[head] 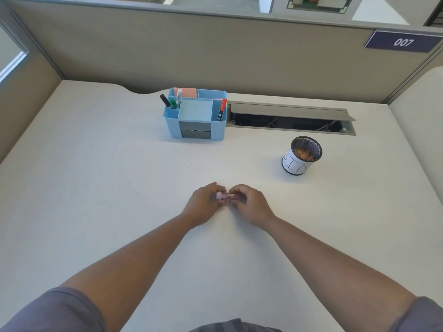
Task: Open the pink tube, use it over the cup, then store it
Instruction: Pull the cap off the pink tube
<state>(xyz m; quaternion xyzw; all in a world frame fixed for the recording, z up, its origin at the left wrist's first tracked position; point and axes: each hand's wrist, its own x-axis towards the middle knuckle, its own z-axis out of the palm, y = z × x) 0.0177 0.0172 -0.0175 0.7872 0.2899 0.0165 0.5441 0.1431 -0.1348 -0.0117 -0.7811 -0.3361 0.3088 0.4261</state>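
A small pink tube (pixel 224 196) lies sideways between both hands, just above the white desk near its middle. My left hand (pixel 205 206) pinches the whitish cap end. My right hand (pixel 249 203) grips the tube's body, most of which is hidden by the fingers. Whether the cap is on or loose I cannot tell. The cup (pixel 302 155), a black mesh pot with a white paper label, stands upright to the far right of my hands with brownish bits inside.
A light blue desk organiser (pixel 195 117) with several markers and pink notes stands at the back centre. Right of it is an open cable slot (pixel 291 121) in the desk. Beige partition walls close the desk at the back and sides.
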